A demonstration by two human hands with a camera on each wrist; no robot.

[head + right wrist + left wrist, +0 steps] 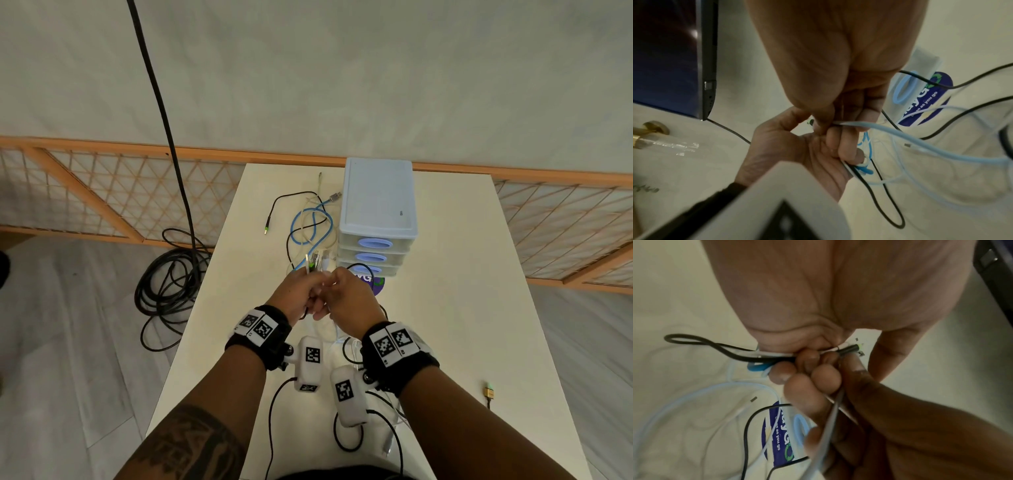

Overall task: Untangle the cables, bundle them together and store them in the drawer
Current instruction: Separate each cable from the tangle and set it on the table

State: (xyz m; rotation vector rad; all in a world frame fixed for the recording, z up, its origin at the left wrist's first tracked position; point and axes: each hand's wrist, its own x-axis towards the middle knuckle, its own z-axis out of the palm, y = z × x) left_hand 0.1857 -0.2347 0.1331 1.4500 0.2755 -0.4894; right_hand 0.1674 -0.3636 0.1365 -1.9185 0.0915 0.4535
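— Where are the cables (310, 229) now?

— On the white counter (445, 308), just left of the drawer unit (376, 212). A blue one, a black one and pale ones loop together there, and their plug ends are gathered up in front of the unit's lowest drawer (371, 270).

— Who has hold of those ends?

— Both hands, pressed against each other in front of the drawer unit. The left hand (297, 291) has its fingers curled round the bunch; in its wrist view the black cable (715, 350) and a blue cable (758, 367) run out from under the fingertips (780, 372).

— And the right hand (349, 294)?

— Fingers folded over too, pinching a pale blue cable (920, 139) that trails away from the fist toward the drawer unit.

— Anything else near the unit?

— A round purple sticker (375, 282) lies on the counter at the foot of it, partly behind the right hand. All three drawers sit pushed in.
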